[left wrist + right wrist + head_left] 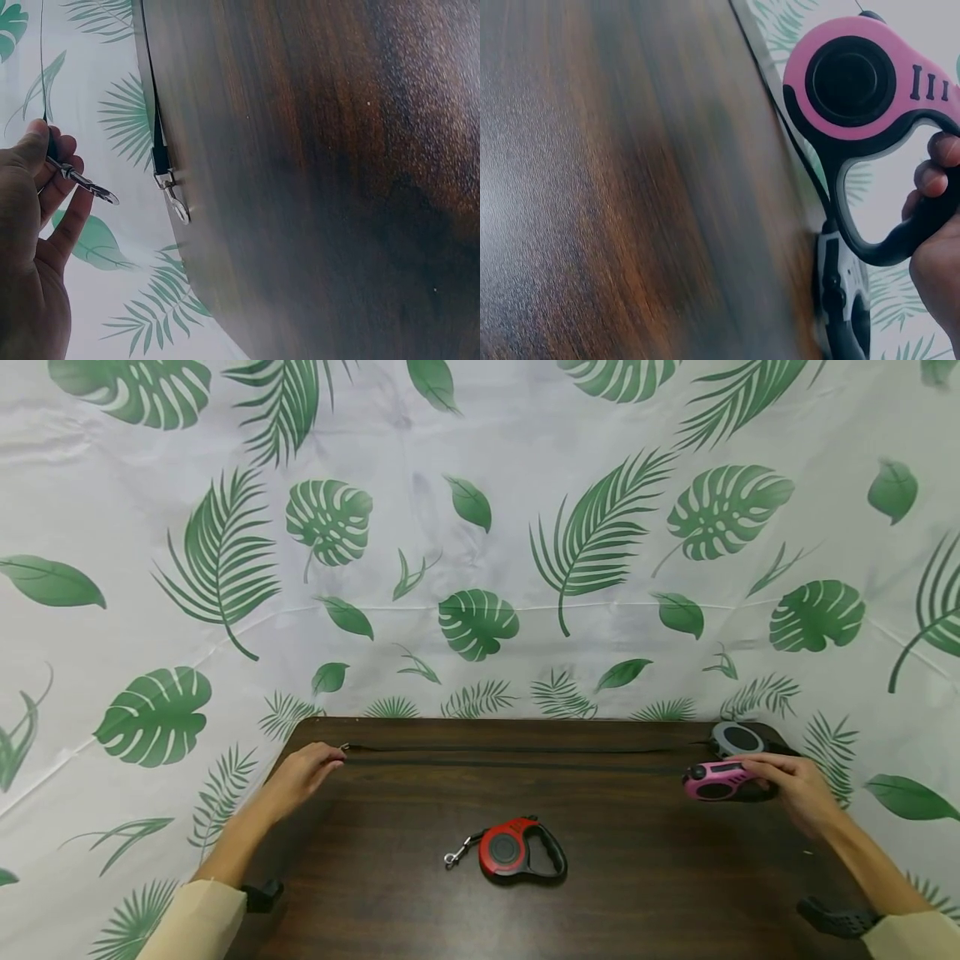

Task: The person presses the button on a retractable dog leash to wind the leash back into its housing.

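My right hand (pixel 798 785) grips the black handle of a pink retractable leash (pixel 712 782); in the right wrist view the fingers curl round the handle of the pink case (pixel 851 75). Its dark cord (pixel 517 765) runs taut across to my left hand (pixel 303 777). In the left wrist view my left hand (pixel 37 225) pinches the cord's end between thumb and finger, by a metal clip (pixel 90 184). Behind it, a grey leash (pixel 738 739) lies at the back right, its cord (pixel 510 749) stretched along the table, ending in another metal clip (pixel 177 199).
A red and black leash (pixel 504 850) with a silver clip (pixel 452 859) lies mid-table on the dark wooden table (pixel 390 910). A white cloth with green leaves (pixel 480 552) hangs behind the table's back edge.
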`<state>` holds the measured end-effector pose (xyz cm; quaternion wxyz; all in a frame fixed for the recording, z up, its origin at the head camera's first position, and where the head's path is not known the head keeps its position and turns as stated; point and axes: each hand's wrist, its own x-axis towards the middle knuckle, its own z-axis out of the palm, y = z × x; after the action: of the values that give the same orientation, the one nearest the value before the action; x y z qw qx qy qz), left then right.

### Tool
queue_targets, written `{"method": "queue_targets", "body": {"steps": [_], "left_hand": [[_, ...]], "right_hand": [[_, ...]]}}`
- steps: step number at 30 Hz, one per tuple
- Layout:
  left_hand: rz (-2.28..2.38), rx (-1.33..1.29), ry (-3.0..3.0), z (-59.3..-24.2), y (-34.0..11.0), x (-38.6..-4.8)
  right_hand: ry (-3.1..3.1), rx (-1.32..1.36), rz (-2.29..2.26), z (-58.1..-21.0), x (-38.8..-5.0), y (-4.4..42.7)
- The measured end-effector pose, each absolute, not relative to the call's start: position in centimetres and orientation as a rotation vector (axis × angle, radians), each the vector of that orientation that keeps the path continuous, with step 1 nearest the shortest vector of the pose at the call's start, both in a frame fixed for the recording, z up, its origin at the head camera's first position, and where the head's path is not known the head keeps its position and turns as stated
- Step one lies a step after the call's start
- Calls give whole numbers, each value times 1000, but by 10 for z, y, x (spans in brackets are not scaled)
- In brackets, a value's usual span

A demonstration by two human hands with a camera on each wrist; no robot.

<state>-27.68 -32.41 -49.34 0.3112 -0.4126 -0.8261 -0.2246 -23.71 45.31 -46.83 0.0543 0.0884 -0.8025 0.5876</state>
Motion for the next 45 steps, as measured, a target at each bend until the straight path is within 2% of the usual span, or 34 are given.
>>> {"method": "queue_targets", "body": {"steps": [5,19,27,45], "left_hand": [[-591,-1087,-2189,-493,-321,-275],[-592,-1044,-2243,-492,-316,-273],[-592,-1058,-2232,-491,-312,-273],[-604,-1051,-2258,-494,-308,-273]], "right_hand": [[-2385,321,1902,-468,-235,448],[-2525,286,1767,-467,-238,432],[-2515,355,1847,-467,-238,427],[-2682,385,1522,-466,-235,412]]}}
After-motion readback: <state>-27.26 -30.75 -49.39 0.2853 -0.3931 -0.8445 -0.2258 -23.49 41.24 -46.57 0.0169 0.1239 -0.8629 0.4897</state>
